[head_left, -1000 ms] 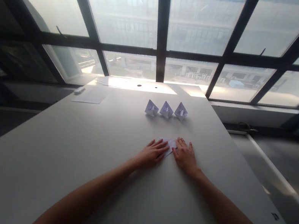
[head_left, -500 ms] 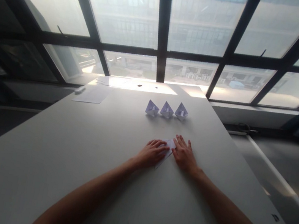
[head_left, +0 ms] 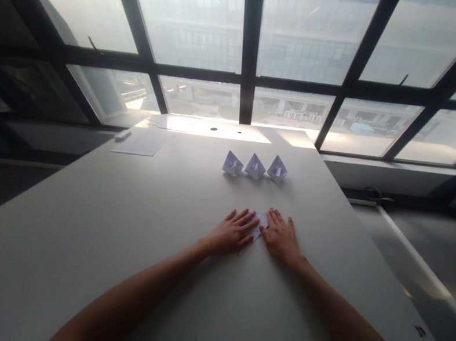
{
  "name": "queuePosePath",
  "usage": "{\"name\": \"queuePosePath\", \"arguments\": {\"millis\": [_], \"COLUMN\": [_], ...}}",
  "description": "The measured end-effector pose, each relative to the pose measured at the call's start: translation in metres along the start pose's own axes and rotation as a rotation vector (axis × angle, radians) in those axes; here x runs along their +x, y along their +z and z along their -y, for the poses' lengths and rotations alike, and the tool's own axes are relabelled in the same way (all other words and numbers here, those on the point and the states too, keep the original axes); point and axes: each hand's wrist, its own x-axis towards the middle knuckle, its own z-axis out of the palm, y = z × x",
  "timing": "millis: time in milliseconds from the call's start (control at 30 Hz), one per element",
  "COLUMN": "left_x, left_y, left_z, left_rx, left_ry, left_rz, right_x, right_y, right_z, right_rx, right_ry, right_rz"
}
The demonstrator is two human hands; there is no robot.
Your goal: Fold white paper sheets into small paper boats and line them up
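Note:
A folded piece of white paper [head_left: 262, 219] lies flat on the table between my hands, partly hidden by them. My left hand [head_left: 233, 231] rests over its left side with fingers spread. Against the paper's right edge, my right hand [head_left: 280, 237] lies flat, fingers stretched out and thumb on the paper. Beyond the hands stand three folded paper boats in a row: a left one [head_left: 232, 165], a middle one [head_left: 255, 168] and a right one [head_left: 277, 170].
Flat white sheets [head_left: 140, 142] lie at the table's far left, with a small white object [head_left: 122, 135] at their edge. A dark mark [head_left: 419, 331] shows near the right edge of the white table [head_left: 109, 243]. Large windows rise behind the table.
My left hand's fingers have spread further apart and flattened on the paper. My right hand has shifted very slightly, staying along the paper's right edge.

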Motion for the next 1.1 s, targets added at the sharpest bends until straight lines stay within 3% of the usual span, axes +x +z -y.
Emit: {"name": "queuePosePath", "arguments": {"millis": [367, 500, 700, 1100], "left_x": [0.001, 0.001, -0.001, -0.002], "left_y": [0.001, 0.000, 0.001, -0.003], "left_z": [0.002, 0.002, 0.004, -0.001], "left_rx": [-0.001, -0.003, 0.000, 0.045], "left_ry": [-0.007, 0.006, 0.059, 0.033], "left_rz": [0.021, 0.025, 0.019, 0.048], "right_x": [0.003, 0.003, 0.001, 0.003], "right_y": [0.001, -0.004, -0.009, -0.005], "right_z": [-0.010, -0.010, -0.008, -0.007], "right_rx": [0.037, 0.073, 0.069, 0.007], "right_ry": [0.120, 0.045, -0.174, -0.121], "right_rz": [-0.087, -0.144, -0.015, 0.020]}}
